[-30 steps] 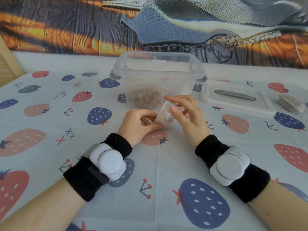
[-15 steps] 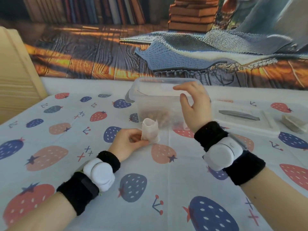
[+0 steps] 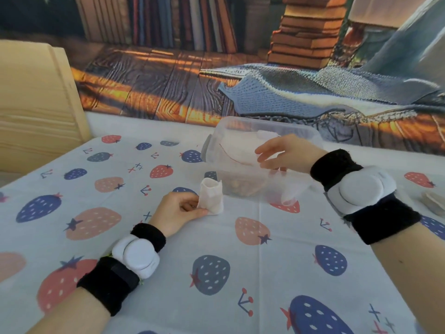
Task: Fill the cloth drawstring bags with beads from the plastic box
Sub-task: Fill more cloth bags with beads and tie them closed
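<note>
Both hands sit in the middle band of the frame. Left of centre, the left hand [image 3: 179, 209] rests on the desk [image 3: 240, 261] and pinches the side of a small cream cloth drawstring bag [image 3: 211, 197] between thumb and curled fingers; the bag stands upright with its mouth open towards the top of the frame. Right of centre, the right hand [image 3: 286, 154] hangs over the open top of the clear plastic box [image 3: 240, 150], fingers loosely spread and slightly bent, holding nothing that can be seen; whether its fingertips touch the box rim cannot be told. Each wrist carries a black band with a white rounded device, the left one [image 3: 137, 257] lower left of centre, the right one [image 3: 356, 189] at the right.

Just right of the bag and slightly higher in the frame stands the box, near it but apart. Through its cloudy wall a heap of brown beads [image 3: 243, 186] shows at the bottom, and pale cloth lies higher inside. A strawberry-print cloth [image 3: 96, 222] in blue, red and peach covers the desk. At the right edge a folded pale piece [image 3: 434, 203] lies on it, cut off by the frame. A printed backdrop [image 3: 168, 68] of books and planks fills the top, with a pale wooden board [image 3: 36, 104] at upper left
</note>
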